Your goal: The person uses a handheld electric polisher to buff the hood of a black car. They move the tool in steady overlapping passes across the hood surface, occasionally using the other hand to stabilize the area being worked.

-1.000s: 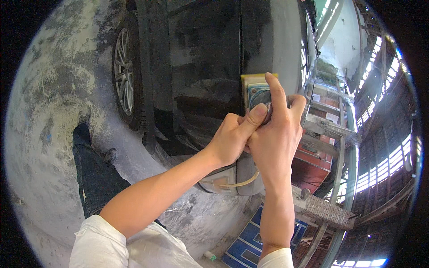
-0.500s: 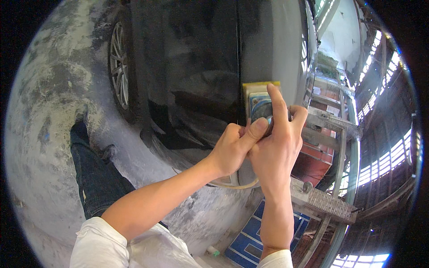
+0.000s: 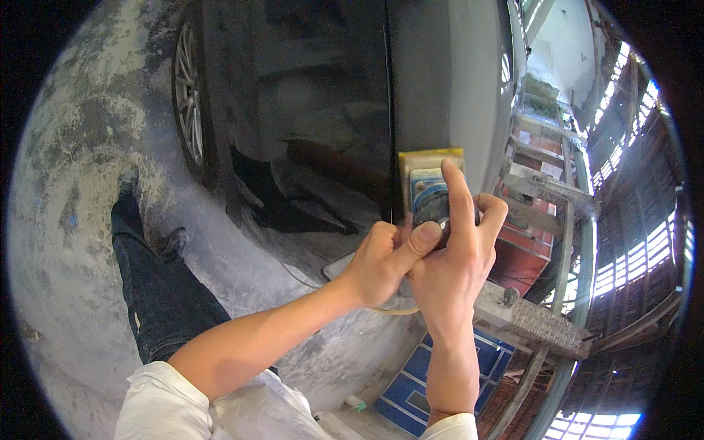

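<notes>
Both of my hands are closed round a sander (image 3: 427,192) with a blue and black body and a yellow-edged, paper-covered rectangular pad. Its pad appears to rest on the dull grey band (image 3: 424,88) of a dark car's body (image 3: 308,103). My left hand (image 3: 378,264) grips the near side of the tool, thumb over the top. My right hand (image 3: 458,253) wraps the rounded grip, its index finger stretched forward along the body. Some fingers are hidden beneath the tool. A pale hose (image 3: 400,312) curves below my left hand.
A spoked wheel (image 3: 189,95) of the car stands at the far left. My jeans-clad leg (image 3: 161,279) is on the stained concrete floor (image 3: 81,242). To the right are wooden beams (image 3: 539,323), a red cabinet-like object (image 3: 522,260) and blue panels (image 3: 411,389).
The sander and both hands have slid a little nearer to me along the grey band. My view has also shifted slightly, and my grip looks the same.
</notes>
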`<state>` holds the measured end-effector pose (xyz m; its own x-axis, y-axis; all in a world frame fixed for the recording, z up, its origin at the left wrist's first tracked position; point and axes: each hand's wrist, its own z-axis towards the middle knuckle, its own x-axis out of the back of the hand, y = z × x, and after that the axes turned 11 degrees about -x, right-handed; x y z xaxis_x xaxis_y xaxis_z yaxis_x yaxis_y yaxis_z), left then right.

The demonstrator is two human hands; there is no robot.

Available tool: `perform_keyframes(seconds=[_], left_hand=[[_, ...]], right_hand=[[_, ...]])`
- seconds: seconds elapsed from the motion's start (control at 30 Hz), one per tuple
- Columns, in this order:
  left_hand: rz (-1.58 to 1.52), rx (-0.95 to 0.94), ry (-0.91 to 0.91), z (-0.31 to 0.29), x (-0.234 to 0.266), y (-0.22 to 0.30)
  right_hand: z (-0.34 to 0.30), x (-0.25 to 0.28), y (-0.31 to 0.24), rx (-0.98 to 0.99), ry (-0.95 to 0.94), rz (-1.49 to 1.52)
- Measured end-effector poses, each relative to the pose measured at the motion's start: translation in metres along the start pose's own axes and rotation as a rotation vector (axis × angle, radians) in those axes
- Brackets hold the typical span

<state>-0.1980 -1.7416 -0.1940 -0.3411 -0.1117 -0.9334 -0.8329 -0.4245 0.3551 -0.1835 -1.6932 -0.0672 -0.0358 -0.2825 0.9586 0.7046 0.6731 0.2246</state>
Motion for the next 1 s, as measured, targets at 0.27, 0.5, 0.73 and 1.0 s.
perform_keyframes(seconds=[0.27, 0.5, 0.73, 1.0], left_hand=[[0.067, 0.011, -0.008, -0.02, -0.011, -0.022], [0.066, 0.013, -0.034, -0.046, -0.015, -0.051], [0.047, 0.011, -0.044, -0.059, -0.021, -0.061], [0.07, 0.0, -0.042, -0.047, -0.01, -0.045]], right_hand=[[-0.028, 0.0, 0.02, -0.002, -0.008, 0.003], [-0.061, -0.001, 0.038, -0.029, -0.035, -0.015], [-0.082, 0.0, 0.044, -0.096, -0.066, -0.004], [-0.064, 0.0, 0.027, -0.09, -0.071, -0.037]])
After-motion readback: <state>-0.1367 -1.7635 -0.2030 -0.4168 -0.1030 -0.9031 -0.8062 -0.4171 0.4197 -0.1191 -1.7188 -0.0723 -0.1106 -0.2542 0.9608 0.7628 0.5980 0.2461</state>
